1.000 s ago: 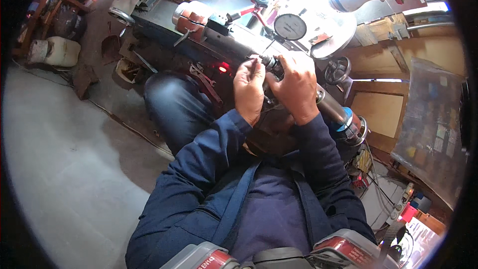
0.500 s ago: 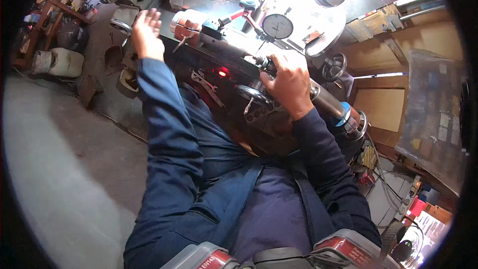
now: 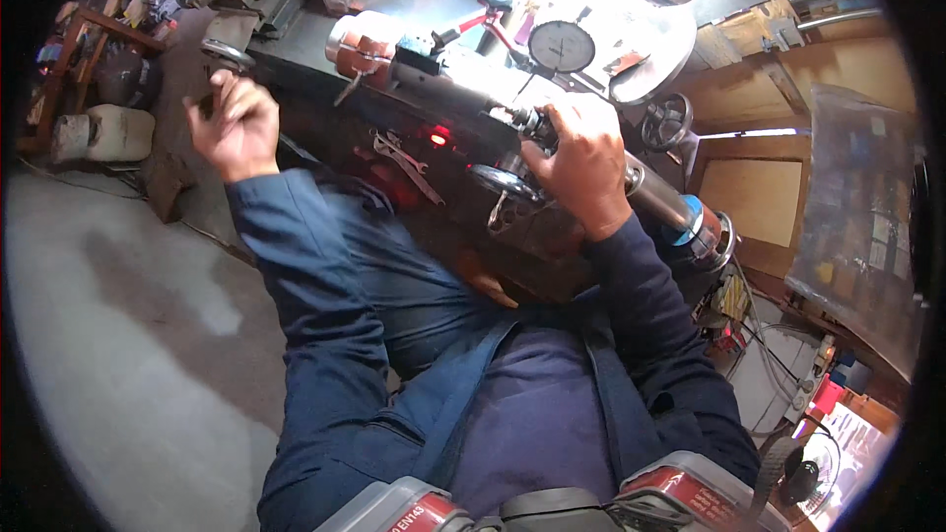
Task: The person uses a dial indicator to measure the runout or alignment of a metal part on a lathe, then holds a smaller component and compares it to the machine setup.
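My left hand (image 3: 237, 130) is in the air just below a small handwheel (image 3: 229, 53) at the left end of the machine. Its fingers are loosely bent and apart, with nothing in them. My right hand (image 3: 585, 160) curls its thumb and fingers around a metal spindle end (image 3: 530, 122); the palm side is hidden. Left of that hand, a grey metal shaft (image 3: 440, 89) lies along the machine, running from a copper-coloured clamp (image 3: 367, 57). A round dial gauge (image 3: 562, 46) stands behind my right hand, next to a red jointed arm (image 3: 490, 28).
Below the shaft is another handwheel (image 3: 506, 183). Wrenches (image 3: 408, 166) lie beside a small red light (image 3: 439, 139). A thick cylinder (image 3: 660, 203) extends to the right, ending in a handwheel (image 3: 725, 241). A plastic sheet (image 3: 855, 227) hangs at the far right; a white canister (image 3: 120, 133) stands at left.
My left hand has moved left and down, away from the machine, and its fingers have gone from straight to bent. My right hand stays on the spindle end. The view has shifted slightly.
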Demonstrator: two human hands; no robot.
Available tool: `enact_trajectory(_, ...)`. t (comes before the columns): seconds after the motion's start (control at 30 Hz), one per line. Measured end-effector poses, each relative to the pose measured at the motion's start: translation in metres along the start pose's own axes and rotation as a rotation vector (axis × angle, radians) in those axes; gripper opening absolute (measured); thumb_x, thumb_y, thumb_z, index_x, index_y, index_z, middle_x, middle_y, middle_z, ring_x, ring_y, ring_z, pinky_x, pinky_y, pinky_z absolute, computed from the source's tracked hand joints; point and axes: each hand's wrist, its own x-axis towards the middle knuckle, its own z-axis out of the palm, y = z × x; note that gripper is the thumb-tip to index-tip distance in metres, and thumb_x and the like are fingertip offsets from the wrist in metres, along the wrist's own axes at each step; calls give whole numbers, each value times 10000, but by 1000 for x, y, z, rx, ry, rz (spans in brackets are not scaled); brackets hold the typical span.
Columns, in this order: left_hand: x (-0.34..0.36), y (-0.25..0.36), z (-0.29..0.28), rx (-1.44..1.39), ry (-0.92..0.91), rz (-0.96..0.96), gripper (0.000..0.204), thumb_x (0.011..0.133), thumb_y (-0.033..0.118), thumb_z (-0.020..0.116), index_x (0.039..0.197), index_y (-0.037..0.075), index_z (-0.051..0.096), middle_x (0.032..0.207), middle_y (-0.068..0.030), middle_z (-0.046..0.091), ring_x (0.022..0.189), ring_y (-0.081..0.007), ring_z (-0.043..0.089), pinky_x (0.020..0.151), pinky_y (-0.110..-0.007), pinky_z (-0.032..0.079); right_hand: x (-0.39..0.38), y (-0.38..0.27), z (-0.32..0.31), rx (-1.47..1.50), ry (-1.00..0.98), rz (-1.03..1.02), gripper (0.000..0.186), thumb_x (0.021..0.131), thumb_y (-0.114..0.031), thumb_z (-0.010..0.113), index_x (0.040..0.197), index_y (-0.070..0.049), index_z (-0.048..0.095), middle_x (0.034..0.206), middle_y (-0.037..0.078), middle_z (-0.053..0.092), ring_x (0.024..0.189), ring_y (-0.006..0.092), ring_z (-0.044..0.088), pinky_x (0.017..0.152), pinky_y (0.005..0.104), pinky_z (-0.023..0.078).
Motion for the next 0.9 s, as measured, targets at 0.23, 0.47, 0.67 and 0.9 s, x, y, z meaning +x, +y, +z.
enact_trajectory(0.23, 62, -81, 15, 950, 400, -217, 750, 996, 560, 313, 1261, -113, 513, 1124, -219, 645, 1041, -253, 629, 871, -306, 520, 1, -1, 4, -13, -14, 12, 388, 690, -265, 754, 1006, -66, 649, 993, 123, 650, 965, 320, 602, 873, 407, 462)
enact_trajectory(0.47, -3, -2, 20, -144, 44, -13, 689, 952, 590, 413, 1089, -64, 585, 559, 32, 406, 535, -147, 513, 775, -415, 550, -1, -1, -3, 13, -102, 46, 498, 694, -271, 769, 1117, -61, 612, 1008, 136, 640, 987, 330, 591, 882, 414, 452)
enact_trajectory(0.67, 30, -39, 9, 730, 633, 286, 295, 952, 348, 560, 976, 55, 572, 867, -76, 600, 759, -230, 609, 720, -381, 531, -21, 19, -51, 85, 263, 23, 686, 743, -354, 760, 1251, 19, 490, 1048, 181, 588, 1087, 346, 534, 978, 444, 379)
enact_trajectory(0.9, 49, -88, 24, 1150, 653, 477, 252, 924, 233, 609, 1042, 11, 589, 899, -91, 634, 752, -181, 623, 687, -304, 506, -141, 138, -103, -298, 388, 550, 526, 929, -371, 581, 1282, 14, 519, 1199, 251, 581, 1126, 410, 534, 993, 472, 382)
